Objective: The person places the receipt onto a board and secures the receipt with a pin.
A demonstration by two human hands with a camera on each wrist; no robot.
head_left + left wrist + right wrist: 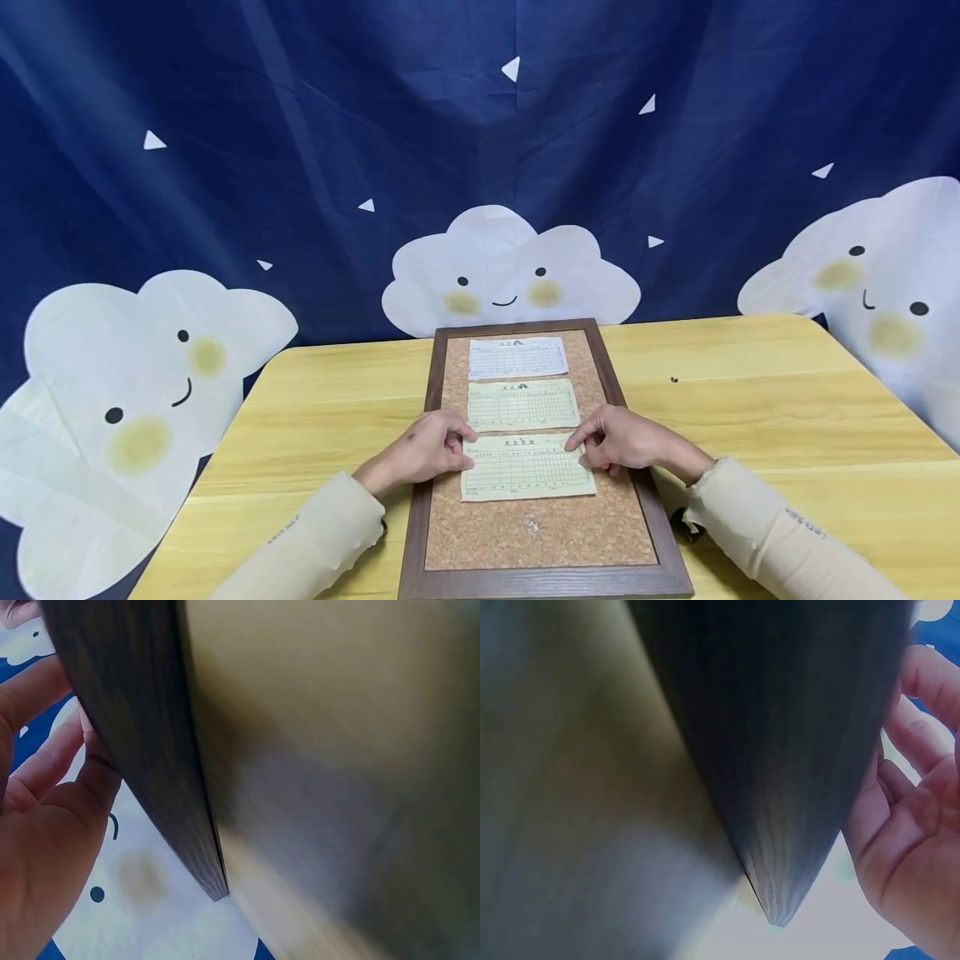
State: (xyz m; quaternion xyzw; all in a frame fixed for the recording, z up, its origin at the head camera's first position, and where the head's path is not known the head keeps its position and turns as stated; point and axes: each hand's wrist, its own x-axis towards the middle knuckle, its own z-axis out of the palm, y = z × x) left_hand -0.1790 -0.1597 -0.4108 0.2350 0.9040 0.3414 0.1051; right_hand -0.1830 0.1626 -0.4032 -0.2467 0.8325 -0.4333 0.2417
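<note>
A pale green printed paper form (517, 479) lies low on the cork board (480, 542), between both hands. My left hand (429, 446) holds its left edge with thumb and forefinger set apart near the upper corner. On the opposite edge, my right hand (618, 437) holds the form, its forefinger reaching over the top corner and the thumb just below. Each wrist view shows curled fingers beyond the dark frame side, left hand (52, 802) and right hand (915, 802), with the form hidden there. Above sit another green form (517, 408) and a bluish-white form (517, 362).
The board's dark brown wooden frame (547, 582) rests on a yellow wood-grain table (787, 400). A tiny dark object (674, 380) lies right of the board. Behind the table hangs a blue curtain (450, 108) printed with smiling clouds.
</note>
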